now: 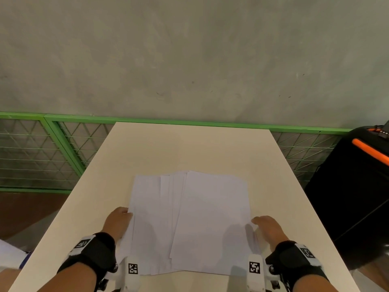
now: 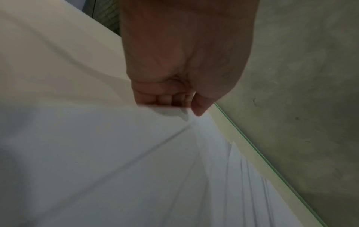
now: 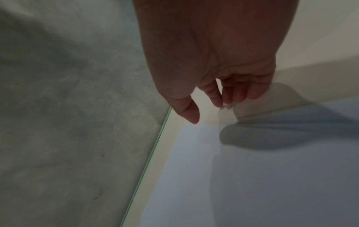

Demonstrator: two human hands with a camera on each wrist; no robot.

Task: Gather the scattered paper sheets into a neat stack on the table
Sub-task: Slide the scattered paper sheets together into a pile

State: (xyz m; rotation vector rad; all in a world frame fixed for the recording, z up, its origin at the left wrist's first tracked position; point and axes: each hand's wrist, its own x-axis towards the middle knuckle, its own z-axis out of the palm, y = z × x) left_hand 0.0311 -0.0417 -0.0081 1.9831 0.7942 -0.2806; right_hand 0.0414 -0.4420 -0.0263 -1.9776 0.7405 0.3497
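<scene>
Several white paper sheets (image 1: 210, 218) lie fanned and overlapping on the near middle of the cream table (image 1: 189, 148). Their edges do not line up and are offset to the left. My left hand (image 1: 117, 221) is at the pile's left edge. In the left wrist view its fingers (image 2: 165, 99) curl under the sheets (image 2: 116, 161), with the thumb at the edge. My right hand (image 1: 266, 225) sits at the pile's right edge. In the right wrist view, the right hand (image 3: 209, 110) has loosely bent fingers over bare table beside the top sheet (image 3: 252, 184) and holds nothing.
Green-framed wire mesh panels (image 1: 31, 154) stand beyond the table's left and far sides. A black case with an orange handle (image 1: 357, 175) stands close to the right edge. Grey concrete floor (image 1: 189, 60) lies beyond. The far half of the tabletop is bare.
</scene>
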